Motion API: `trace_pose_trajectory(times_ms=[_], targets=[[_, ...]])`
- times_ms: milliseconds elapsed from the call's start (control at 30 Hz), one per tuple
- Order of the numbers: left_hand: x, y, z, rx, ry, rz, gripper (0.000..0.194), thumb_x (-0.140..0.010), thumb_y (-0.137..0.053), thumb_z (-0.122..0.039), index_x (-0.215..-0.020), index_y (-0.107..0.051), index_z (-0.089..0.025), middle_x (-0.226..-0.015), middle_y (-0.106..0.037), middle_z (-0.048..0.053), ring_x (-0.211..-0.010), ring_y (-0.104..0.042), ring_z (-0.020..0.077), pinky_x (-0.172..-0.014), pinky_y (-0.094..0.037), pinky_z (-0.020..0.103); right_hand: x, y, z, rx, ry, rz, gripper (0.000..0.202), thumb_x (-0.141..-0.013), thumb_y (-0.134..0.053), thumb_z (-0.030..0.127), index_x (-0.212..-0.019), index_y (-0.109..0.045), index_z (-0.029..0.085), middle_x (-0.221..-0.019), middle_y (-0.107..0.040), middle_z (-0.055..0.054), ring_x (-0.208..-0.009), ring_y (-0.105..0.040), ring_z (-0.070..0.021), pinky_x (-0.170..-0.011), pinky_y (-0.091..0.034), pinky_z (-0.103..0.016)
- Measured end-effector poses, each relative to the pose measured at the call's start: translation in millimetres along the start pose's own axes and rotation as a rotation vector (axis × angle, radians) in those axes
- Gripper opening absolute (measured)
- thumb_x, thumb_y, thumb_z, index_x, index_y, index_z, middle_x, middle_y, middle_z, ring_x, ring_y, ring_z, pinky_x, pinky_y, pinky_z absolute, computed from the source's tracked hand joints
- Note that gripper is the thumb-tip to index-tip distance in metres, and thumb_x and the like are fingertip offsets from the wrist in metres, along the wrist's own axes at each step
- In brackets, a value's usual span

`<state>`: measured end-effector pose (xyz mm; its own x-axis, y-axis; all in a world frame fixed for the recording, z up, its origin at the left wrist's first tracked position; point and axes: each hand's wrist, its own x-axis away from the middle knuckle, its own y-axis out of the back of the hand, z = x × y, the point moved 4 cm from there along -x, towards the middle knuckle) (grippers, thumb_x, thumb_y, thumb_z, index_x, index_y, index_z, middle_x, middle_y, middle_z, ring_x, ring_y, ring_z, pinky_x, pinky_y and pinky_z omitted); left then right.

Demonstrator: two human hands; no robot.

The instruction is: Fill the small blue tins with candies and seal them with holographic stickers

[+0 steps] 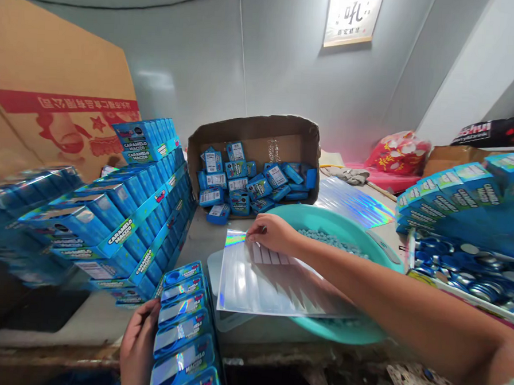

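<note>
At the front, a row of blue candy boxes (185, 326) marked "Caramelo Macizo" runs toward me, with shiny clear strips across several tops. My left hand (139, 344) is closed against the left side of this row, its fingertips at the box edges. To the right, a glossy sheet of clear stickers (252, 287) lies partly over a teal basin (340, 335). My right hand (274, 233) pinches at the sheet's upper left part, thumb and finger together; whether a strip has come loose between them I cannot tell. Small pale blue pieces (332, 242) fill the basin.
Stacked trays of blue boxes (121, 225) stand left, before a large carton (57, 50). A cardboard box (252, 126) at the back holds loose boxes. Another shiny sheet (355, 200) lies behind the basin. Round blue-and-silver tins (472, 273) fill a tray at right.
</note>
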<state>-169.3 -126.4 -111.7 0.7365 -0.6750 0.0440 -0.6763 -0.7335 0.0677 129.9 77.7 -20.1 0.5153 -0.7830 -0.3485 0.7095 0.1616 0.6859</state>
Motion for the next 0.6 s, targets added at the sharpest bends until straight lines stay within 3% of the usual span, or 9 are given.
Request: trace_pose_trajectory(times_ms=[267, 600], targets=[[4, -0.8, -7, 0.011, 0.017, -0.019, 0.057, -0.046, -0.075, -0.062, -0.086, -0.063, -0.024, -0.087, -0.067, 0.0, -0.096, -0.057, 0.0256, -0.093, -0.042, 0.037, 1, -2, -2, -0.008, -0.04, -0.012, 0.005, -0.077, -0.077, 0.014, -0.08, -0.079, 0.018, -0.081, -0.067, -0.002, -0.073, -0.061, -0.0135, -0.066, -0.047, -0.024], [9, -5.2, -16, 0.006, -0.014, -0.029, 0.055, -0.047, -0.075, -0.06, -0.084, -0.063, -0.023, -0.088, -0.064, 0.0, -0.096, -0.055, 0.0251, -0.085, -0.042, 0.034, 2, -1, 1, -0.003, 0.014, -0.015, 0.007, -0.08, -0.076, 0.015, -0.082, -0.081, 0.02, -0.082, -0.067, -0.002, -0.077, -0.062, -0.0138, -0.071, -0.048, -0.024]])
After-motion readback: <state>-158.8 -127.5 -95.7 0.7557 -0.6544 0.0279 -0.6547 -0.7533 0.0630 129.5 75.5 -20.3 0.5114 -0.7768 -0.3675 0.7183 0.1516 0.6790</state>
